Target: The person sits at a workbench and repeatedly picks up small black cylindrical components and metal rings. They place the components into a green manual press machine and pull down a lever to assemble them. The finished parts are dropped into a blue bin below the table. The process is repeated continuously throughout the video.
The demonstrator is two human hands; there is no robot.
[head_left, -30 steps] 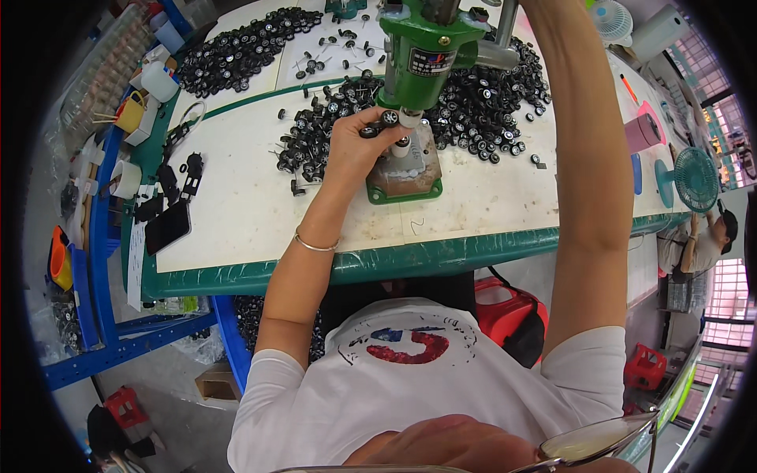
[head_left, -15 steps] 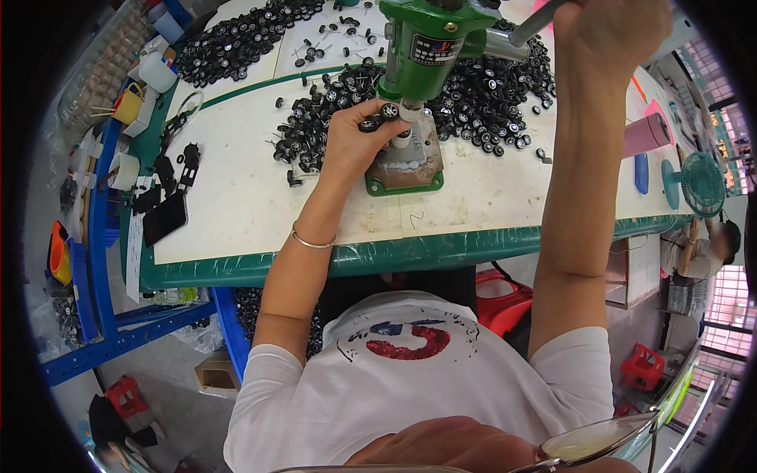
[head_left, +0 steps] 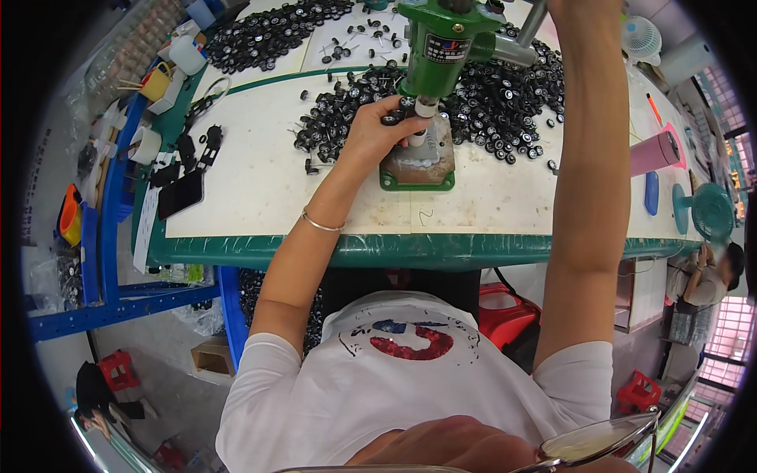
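Observation:
A green hand press (head_left: 438, 55) stands at the far middle of the table, its grey ram low over the metal base (head_left: 441, 162). My left hand (head_left: 374, 132) is closed at the ram's lower end. Between its thumb and fingers are small black toy wheels (head_left: 389, 119) with silver hubs; the thumb lies in front of the ram. My right arm reaches up to the press lever (head_left: 533, 24). Only part of my right hand (head_left: 582, 6) shows at the top edge, at the lever's end, with the fingers mostly cut off.
Heaps of black wheels (head_left: 505, 110) lie around the press, and another pile (head_left: 272, 35) is at the far left. A phone (head_left: 180, 195) and black plastic parts (head_left: 210, 147) lie at left. A pink cup (head_left: 654, 154) and green fan (head_left: 712, 211) stand at right.
The whole view has shifted, so the press and table appear a little further right. My right hand has gone up mostly out of the picture. My left hand stays at the ram with the wheels.

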